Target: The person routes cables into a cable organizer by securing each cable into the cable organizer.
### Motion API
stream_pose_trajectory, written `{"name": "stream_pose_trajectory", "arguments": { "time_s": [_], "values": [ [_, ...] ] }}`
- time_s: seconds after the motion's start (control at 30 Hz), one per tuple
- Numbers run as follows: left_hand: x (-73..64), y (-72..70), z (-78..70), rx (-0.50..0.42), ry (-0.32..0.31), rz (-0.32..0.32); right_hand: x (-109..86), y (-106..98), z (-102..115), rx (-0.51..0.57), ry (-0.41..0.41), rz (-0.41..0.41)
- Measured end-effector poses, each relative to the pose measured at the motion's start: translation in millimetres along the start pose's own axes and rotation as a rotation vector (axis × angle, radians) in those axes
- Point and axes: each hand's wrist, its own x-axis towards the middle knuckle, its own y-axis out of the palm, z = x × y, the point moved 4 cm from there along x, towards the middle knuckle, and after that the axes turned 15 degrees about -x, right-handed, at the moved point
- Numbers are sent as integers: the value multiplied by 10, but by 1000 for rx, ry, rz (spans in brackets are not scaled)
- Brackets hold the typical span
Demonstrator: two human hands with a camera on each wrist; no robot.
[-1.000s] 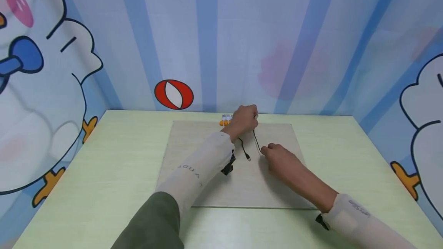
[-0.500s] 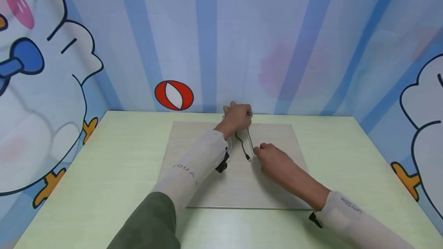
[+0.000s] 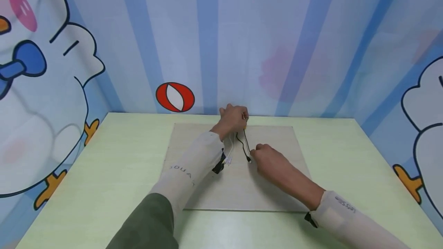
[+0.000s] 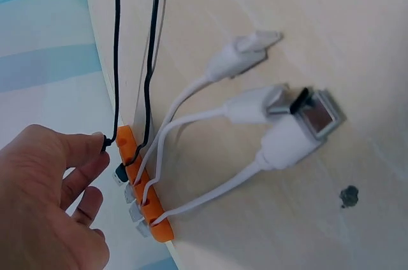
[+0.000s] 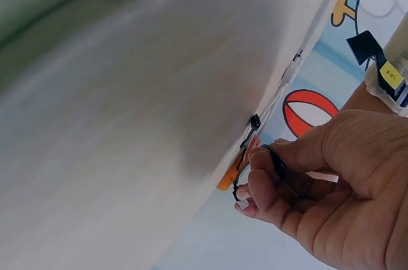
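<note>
At the board's far edge, my left hand (image 3: 232, 119) pinches one end of a thin black cable (image 4: 117, 60) between thumb and index finger. Just beside those fingertips is an orange cable holder (image 4: 146, 197), its slots carrying several cables. My right hand (image 3: 271, 160), nearer the front, grips the same black cable with curled fingers, and the stretch between the hands is nearly straight. Another black cable (image 4: 148, 85) runs out of the holder, its plug lying on the board. Three white cables fan out from the other slots, one ending in a large white USB plug (image 4: 290, 142).
The pale board (image 3: 221, 191) lies on a light green-yellow table (image 3: 117, 172). A printed cloth backdrop (image 3: 242, 41) rises behind the table's far edge. A dark spot (image 4: 349, 197) marks the board near the white plugs.
Both hands have shifted left with the black cable stretched between them. My left hand now covers the orange holder in the head view, and the white plugs have come into sight beside the left wrist.
</note>
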Motion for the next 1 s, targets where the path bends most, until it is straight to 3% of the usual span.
{"name": "stream_pose_trajectory", "arguments": {
  "time_s": [0.07,0.17,0.2,0.23,0.3,0.33,0.43,0.5,0.6,0.67,0.73,0.87,1.0],
  "values": [
    [-9,-1,4,-10,11,-8,68,331,-133,-1,-39,-72],
    [-165,-94,-154,-4,-2,-9,97,433,-171,4,-56,-115],
    [-266,-149,-252,-10,-7,-5,100,430,-171,8,-58,-118],
    [-238,-130,-213,-9,-3,-17,96,398,-163,13,-54,-109],
    [-212,-118,-179,-11,-3,-23,42,69,-34,21,-20,-51],
    [-185,-106,-152,-16,0,-24,36,36,-25,24,-19,-48],
    [-74,-34,-33,-23,12,-36,54,53,-27,19,-23,-59],
    [2,28,76,-31,30,-47,106,254,-88,-21,-39,-112],
    [-3,31,85,-33,37,-58,141,345,-114,-33,-44,-116],
    [-69,-11,22,-36,37,-59,136,293,-98,-29,-42,-101],
    [-177,-87,-110,-26,15,-49,96,88,-37,2,-28,-49],
    [-171,-84,-80,-28,7,-62,85,-10,-4,2,-21,-32],
    [-71,-36,14,-32,-25,-69,120,69,-18,-4,-24,-57]
  ]
}}
